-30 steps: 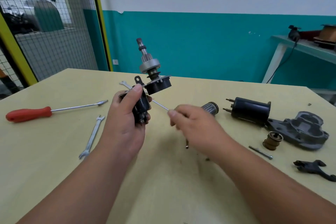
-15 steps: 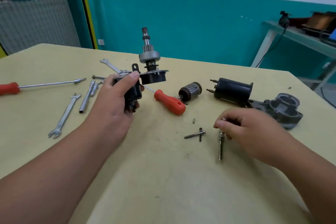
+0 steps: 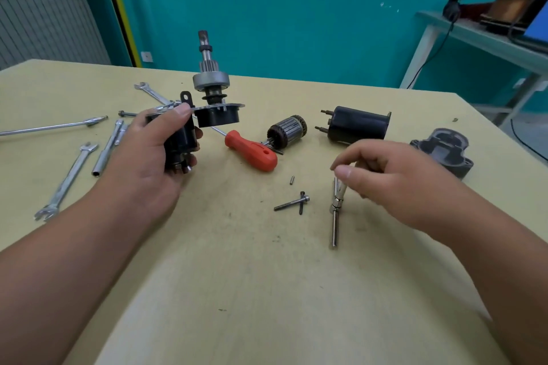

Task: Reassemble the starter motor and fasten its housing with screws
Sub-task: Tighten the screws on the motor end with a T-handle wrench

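My left hand [image 3: 148, 154] grips a black starter solenoid [image 3: 179, 142] above the table, and the joined pinion shaft assembly [image 3: 211, 89] stands upright beside it. My right hand [image 3: 391, 178] pinches the top of a long silver bolt [image 3: 335, 210], whose lower end slants down toward the table. Two short screws [image 3: 293, 203] lie crossed just left of that bolt. The armature [image 3: 286, 130], the black motor housing [image 3: 355, 126] and the dark end cover [image 3: 444, 148] lie on the table behind my right hand.
A red-handled screwdriver [image 3: 252, 151] lies between the solenoid and armature. Wrenches [image 3: 65, 181], a socket tube [image 3: 108, 145] and another screwdriver shaft [image 3: 53, 126] lie at the left. A tiny pin [image 3: 292, 180] sits mid-table. A teal bench [image 3: 486, 38] stands at the right rear.
My right hand moved right from near the solenoid and picked up the long bolt. The camera tilted down. My left hand keeps holding the solenoid assembly.
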Tool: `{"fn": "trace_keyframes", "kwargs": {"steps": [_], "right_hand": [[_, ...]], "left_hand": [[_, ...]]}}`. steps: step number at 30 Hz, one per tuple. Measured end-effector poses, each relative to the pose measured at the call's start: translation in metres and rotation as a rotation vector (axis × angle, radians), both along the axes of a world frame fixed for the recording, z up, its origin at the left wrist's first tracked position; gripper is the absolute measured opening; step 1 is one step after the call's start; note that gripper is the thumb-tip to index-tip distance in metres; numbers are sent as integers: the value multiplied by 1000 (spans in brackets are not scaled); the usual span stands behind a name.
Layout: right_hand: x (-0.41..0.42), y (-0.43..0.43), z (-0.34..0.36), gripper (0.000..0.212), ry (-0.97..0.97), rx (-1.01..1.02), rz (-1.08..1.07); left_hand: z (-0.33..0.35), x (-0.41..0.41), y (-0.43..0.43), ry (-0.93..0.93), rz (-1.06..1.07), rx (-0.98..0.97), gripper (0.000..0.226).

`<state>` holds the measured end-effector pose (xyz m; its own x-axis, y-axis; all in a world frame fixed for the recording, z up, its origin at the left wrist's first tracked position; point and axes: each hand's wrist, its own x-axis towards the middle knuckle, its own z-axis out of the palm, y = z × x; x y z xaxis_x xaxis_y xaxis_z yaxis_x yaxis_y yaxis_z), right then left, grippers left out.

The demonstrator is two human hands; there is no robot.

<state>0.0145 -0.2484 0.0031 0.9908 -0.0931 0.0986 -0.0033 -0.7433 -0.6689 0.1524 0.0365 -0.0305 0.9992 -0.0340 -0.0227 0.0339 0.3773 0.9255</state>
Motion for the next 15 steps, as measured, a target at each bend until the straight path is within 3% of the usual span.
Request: {"fn": "trace_keyframes", "kwargs": {"steps": [2, 5, 7, 11, 15], "right_hand": [[0, -7, 2, 13, -48, 206, -54], [2, -14, 6, 49, -70, 712, -111], [3, -16, 7, 60, -89, 933, -126], [5, -15, 9, 43, -69, 1250, -157], [4, -16, 8, 32, -18, 1350, -141]], "left_hand": [[0, 1, 1, 9, 4, 5, 35], [-1, 2, 2, 16, 5, 3, 34], [-2, 3, 2, 16, 1, 5, 36], [-3, 4, 1, 8, 1, 1, 38], [-3, 5, 1, 15, 13, -11, 42]]}}
